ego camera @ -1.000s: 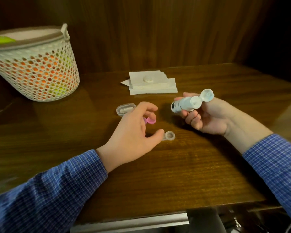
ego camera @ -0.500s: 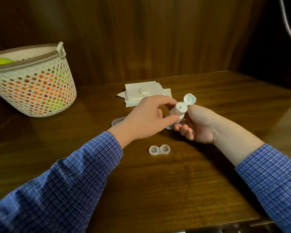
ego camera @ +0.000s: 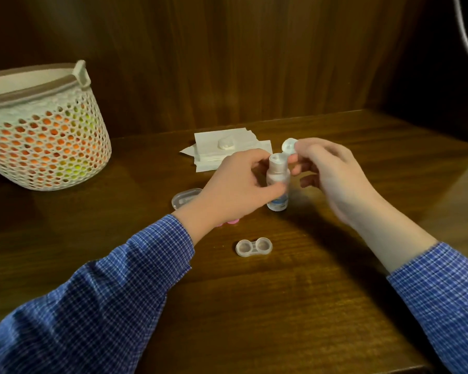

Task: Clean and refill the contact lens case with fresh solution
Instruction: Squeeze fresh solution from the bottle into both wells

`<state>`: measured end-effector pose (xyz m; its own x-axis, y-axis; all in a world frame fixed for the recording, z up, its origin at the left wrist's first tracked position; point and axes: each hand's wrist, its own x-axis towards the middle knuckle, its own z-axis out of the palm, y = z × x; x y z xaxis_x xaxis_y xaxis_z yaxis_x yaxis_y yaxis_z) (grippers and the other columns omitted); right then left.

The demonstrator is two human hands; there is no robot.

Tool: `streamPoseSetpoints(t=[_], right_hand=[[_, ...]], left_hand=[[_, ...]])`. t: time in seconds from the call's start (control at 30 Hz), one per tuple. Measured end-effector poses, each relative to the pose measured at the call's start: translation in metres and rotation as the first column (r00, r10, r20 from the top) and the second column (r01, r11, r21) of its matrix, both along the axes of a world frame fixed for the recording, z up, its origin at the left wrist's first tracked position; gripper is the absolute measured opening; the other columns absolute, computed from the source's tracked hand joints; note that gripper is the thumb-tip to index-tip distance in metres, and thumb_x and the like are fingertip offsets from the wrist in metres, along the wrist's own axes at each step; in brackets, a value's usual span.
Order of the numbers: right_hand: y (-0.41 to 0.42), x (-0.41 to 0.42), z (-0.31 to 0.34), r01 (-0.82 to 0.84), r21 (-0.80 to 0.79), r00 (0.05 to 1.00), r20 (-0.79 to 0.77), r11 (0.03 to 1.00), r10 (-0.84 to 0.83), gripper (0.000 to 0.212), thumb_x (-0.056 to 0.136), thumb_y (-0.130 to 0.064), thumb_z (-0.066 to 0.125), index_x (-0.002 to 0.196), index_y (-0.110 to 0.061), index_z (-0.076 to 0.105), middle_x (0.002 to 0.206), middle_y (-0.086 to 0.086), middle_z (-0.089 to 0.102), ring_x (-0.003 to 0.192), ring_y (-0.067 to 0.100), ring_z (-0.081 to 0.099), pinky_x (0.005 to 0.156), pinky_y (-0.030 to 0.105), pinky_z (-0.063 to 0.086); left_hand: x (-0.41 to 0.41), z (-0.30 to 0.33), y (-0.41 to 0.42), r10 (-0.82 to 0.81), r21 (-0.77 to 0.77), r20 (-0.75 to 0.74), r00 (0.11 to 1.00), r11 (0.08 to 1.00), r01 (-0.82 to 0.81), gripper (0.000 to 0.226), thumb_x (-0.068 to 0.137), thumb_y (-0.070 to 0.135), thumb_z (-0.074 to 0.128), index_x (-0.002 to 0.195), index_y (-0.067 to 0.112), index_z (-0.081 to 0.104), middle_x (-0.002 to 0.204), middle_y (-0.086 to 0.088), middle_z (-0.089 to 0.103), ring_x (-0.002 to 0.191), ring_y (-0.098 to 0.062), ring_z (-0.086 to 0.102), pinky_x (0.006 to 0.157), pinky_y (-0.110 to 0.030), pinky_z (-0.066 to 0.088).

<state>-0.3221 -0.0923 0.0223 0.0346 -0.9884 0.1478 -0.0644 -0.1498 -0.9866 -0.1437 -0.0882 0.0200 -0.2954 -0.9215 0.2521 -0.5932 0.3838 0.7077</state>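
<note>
A small white solution bottle [ego camera: 277,184] stands upright on the wooden table [ego camera: 281,306], with my left hand [ego camera: 235,184] wrapped around its body. Its flip cap [ego camera: 289,144] hangs open, and my right hand [ego camera: 333,174], slightly blurred, pinches that cap with its fingertips. The clear contact lens case [ego camera: 253,247] lies uncapped on the table, nearer to me than both hands and apart from them. Pink lids [ego camera: 231,222] peek out from under my left wrist.
A white mesh basket [ego camera: 42,130] with orange and green contents stands at the far left. Folded tissues [ego camera: 241,140] with a small white lid [ego camera: 225,143] on top lie behind the hands. A clear oval box [ego camera: 184,198] sits left of my left hand.
The bottle went from lying in my right hand to standing upright in my left hand's grip. My left hand left the lens case; my right hand shifted to the flip cap.
</note>
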Motion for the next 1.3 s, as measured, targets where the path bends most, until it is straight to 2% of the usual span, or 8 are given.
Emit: streamPoseSetpoints(t=[0.1,0.23,0.47,0.57,0.67,0.8,1.03,1.3], right_hand=[[0.004,0.0,0.001,-0.038,-0.115,0.992,-0.122,0.993,0.023,0.015,0.099,-0.027,0.065,0.113,-0.031,0.071,0.097,-0.017,0.07,0.095,0.005,0.065,0.08,0.026,0.05],[0.01,0.001,-0.001,-0.094,-0.213,0.968,-0.249,0.973,0.039,0.043,0.092,-0.033,0.071,0.133,-0.028,0.061,0.118,-0.009,0.067,0.114,0.014,0.063,0.098,0.034,0.054],[0.012,-0.002,-0.008,-0.102,-0.324,0.902,-0.429,0.941,-0.05,0.066,0.085,-0.027,0.083,0.144,-0.031,0.053,0.13,-0.015,0.063,0.116,0.005,0.061,0.099,0.026,0.055],[0.01,-0.002,-0.01,-0.064,-0.364,0.878,-0.464,0.929,-0.121,0.064,0.086,-0.028,0.083,0.143,-0.032,0.053,0.121,-0.026,0.06,0.11,-0.006,0.06,0.09,0.008,0.051],[0.012,-0.003,-0.013,-0.074,-0.408,0.876,-0.462,0.91,-0.136,0.053,0.09,-0.022,0.078,0.137,-0.034,0.056,0.117,-0.034,0.056,0.11,-0.018,0.055,0.085,-0.002,0.043],[0.012,-0.005,-0.016,-0.091,-0.474,0.884,-0.444,0.876,-0.149,0.043,0.092,-0.017,0.075,0.133,-0.024,0.065,0.119,-0.015,0.066,0.111,-0.003,0.06,0.089,0.006,0.048],[0.013,-0.008,-0.014,-0.115,-0.538,0.872,-0.458,0.835,-0.175,0.036,0.092,-0.016,0.076,0.127,-0.019,0.069,0.118,-0.01,0.068,0.109,0.004,0.064,0.092,0.016,0.054],[0.012,-0.007,-0.017,-0.105,-0.545,0.868,-0.459,0.832,-0.191,0.034,0.092,-0.019,0.076,0.126,-0.021,0.07,0.116,-0.013,0.067,0.108,0.002,0.064,0.089,0.013,0.053]], left_hand=[[-0.001,-0.005,-0.001,0.041,-0.021,0.023,0.999,0.999,-0.04,0.027,0.087,0.035,0.08,0.11,0.024,0.072,0.085,0.014,0.07,0.07,-0.006,0.063,0.064,-0.022,0.048],[-0.002,-0.008,-0.001,0.04,-0.024,0.028,0.999,0.999,-0.04,0.025,0.087,0.038,0.08,0.109,0.026,0.075,0.081,0.018,0.07,0.067,-0.001,0.063,0.059,-0.012,0.042],[-0.003,-0.006,-0.002,0.031,0.026,0.052,0.998,0.999,-0.032,0.037,0.089,0.021,0.081,0.125,0.022,0.073,0.075,0.022,0.06,0.057,-0.001,0.061,0.053,-0.008,0.041],[-0.001,-0.006,-0.001,-0.002,0.029,0.042,0.999,1.0,0.0,0.026,0.09,0.02,0.079,0.116,0.018,0.074,0.053,0.022,0.058,0.048,0.018,0.057,0.037,-0.003,0.035],[-0.001,-0.004,0.002,-0.03,0.033,0.021,0.999,0.999,0.029,0.013,0.091,0.02,0.076,0.103,0.015,0.075,0.046,0.032,0.057,0.041,0.017,0.054,0.035,-0.004,0.034],[-0.001,-0.005,0.002,-0.026,0.019,0.019,0.999,0.999,0.026,0.007,0.09,0.024,0.077,0.094,0.023,0.072,0.048,0.035,0.058,0.043,0.016,0.055,0.037,-0.004,0.035],[-0.002,-0.006,0.002,-0.016,0.009,0.021,1.0,1.0,0.016,0.009,0.088,0.03,0.08,0.088,0.027,0.072,0.051,0.034,0.06,0.047,0.015,0.058,0.04,-0.005,0.037],[0.0,-0.001,0.003,-0.048,0.04,0.079,0.996,0.998,0.045,0.009,0.091,0.029,0.078,0.092,0.024,0.071,0.047,0.036,0.057,0.044,0.018,0.056,0.037,-0.003,0.035]])
